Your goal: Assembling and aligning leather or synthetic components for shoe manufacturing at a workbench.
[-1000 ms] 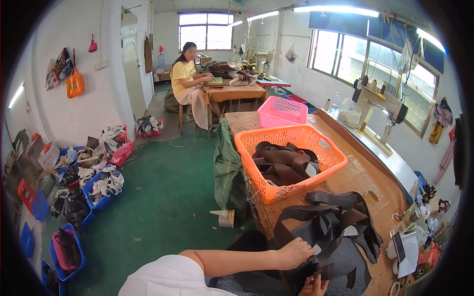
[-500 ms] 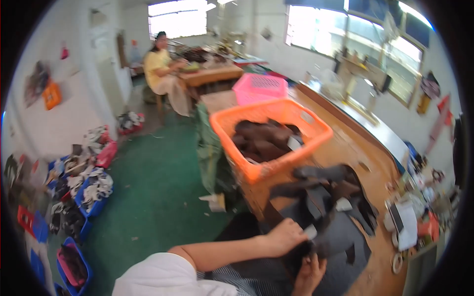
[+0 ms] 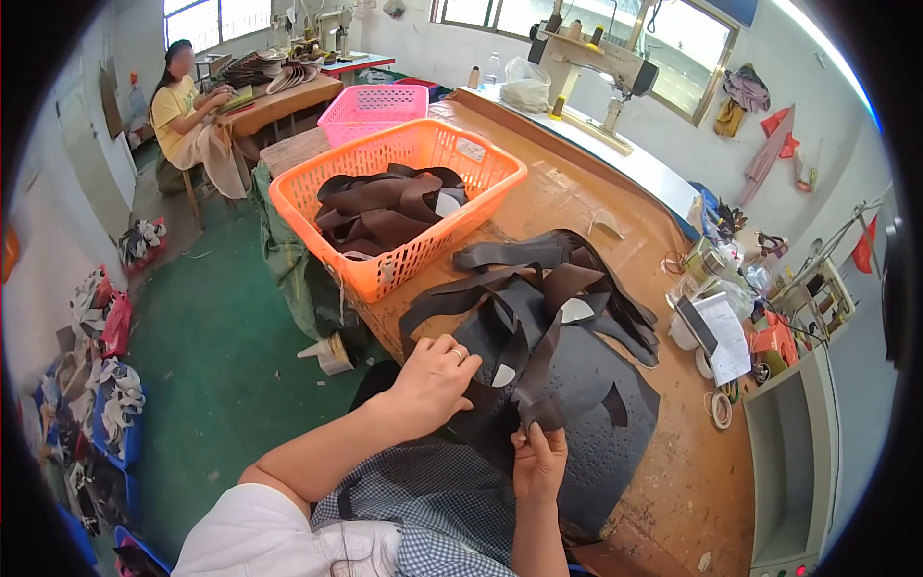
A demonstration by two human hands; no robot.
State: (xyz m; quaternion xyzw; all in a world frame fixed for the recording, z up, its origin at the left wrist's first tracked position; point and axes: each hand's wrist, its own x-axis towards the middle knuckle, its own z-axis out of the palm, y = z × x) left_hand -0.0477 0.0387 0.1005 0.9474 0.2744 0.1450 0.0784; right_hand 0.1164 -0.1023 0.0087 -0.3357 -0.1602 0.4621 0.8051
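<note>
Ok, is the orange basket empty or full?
Partly full: brown pieces lie heaped in the orange basket, and bare inner wall shows toward its right end.

White sleeve [image 3: 252, 517], checked garment [image 3: 433, 489], ring [image 3: 459, 354] on left fingers [image 3: 444, 347].

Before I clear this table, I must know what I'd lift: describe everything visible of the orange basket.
The orange basket looks plastic, open-topped, roughly rectangular, rounded corners, walls pierced with holes, a whitish patch on the far wall. It stands upright on the brown table, nearer than the pink basket. Dark brown and pale pieces lie inside. The left hand is apart from it.
</note>
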